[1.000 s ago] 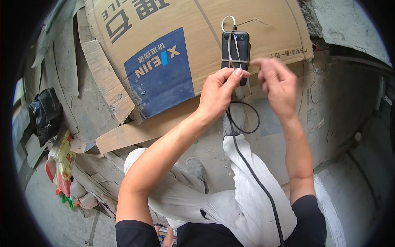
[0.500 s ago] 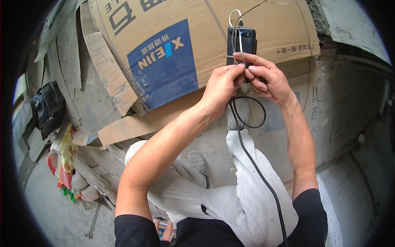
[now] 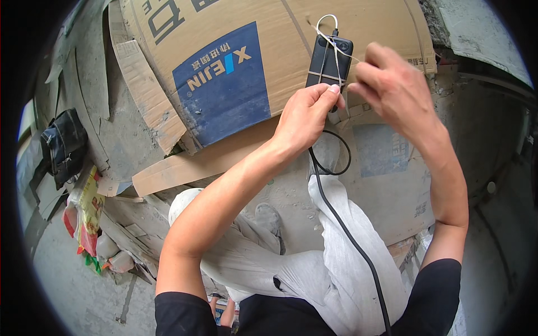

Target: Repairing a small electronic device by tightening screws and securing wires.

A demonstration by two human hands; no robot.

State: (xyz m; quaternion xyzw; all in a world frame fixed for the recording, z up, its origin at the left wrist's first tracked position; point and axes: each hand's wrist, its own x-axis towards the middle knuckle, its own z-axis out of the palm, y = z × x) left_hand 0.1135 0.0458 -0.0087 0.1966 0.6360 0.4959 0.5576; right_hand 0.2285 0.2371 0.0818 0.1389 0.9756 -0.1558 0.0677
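Note:
A black phone-shaped device point(image 3: 323, 59) with round lenses lies at the cardboard's near edge. Thin light cord point(image 3: 327, 75) runs along and across it, and a white cable point(image 3: 319, 23) loops from a plug at its far end. My left hand point(image 3: 305, 115) is closed at the device's near end, thumb and fingers pinching the cord against it. To the right, my right hand point(image 3: 392, 87) is raised off the device and partly blurred, its fingers curled round a strand stretching from the wrapping. A thick black cable point(image 3: 350, 238) loops below my left hand and runs down over my leg.
A large printed cardboard sheet point(image 3: 302, 73) covers the far ground, with torn strips point(image 3: 148, 101) at its left. A black bag point(image 3: 66, 147) and a colourful plastic sack point(image 3: 88, 210) lie farther left. My grey-white trousers point(image 3: 291, 274) fill the lower middle.
My right hand has pulled away to the right from the device, drawing a strand of cord with it. The left hand stays at the near end; the device has tilted slightly.

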